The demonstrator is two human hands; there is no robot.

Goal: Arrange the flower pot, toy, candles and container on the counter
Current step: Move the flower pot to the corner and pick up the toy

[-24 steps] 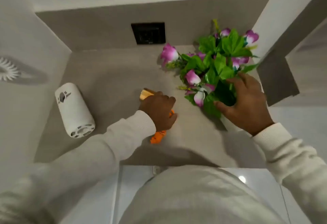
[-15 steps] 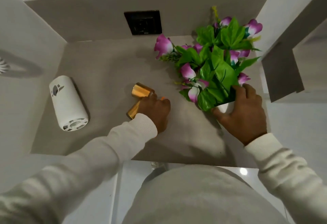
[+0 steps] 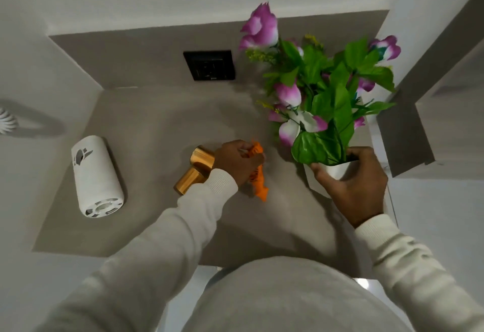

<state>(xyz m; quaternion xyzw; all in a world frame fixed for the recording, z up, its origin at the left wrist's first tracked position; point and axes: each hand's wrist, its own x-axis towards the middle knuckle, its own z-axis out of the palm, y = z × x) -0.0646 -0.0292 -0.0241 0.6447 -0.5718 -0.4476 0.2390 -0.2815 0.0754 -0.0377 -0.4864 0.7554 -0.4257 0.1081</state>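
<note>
A white flower pot with green leaves and pink-purple flowers stands at the right of the grey counter; my right hand grips its rim and side. My left hand is closed around an orange toy, whose head and tail stick out above and below my fingers. Two gold candles lie side by side just left of that hand, partly hidden by my wrist and sleeve. A white cylindrical container lies on its side at the counter's left.
A black wall socket sits on the back wall behind the counter. Walls close in the counter on the left and right. A white fan-shaped ornament shows at the far left edge. My torso fills the bottom of the view.
The flower pot has gone from tilted to upright under my right hand. My left hand has shifted right and raised the orange toy, leaving both gold candles uncovered.
</note>
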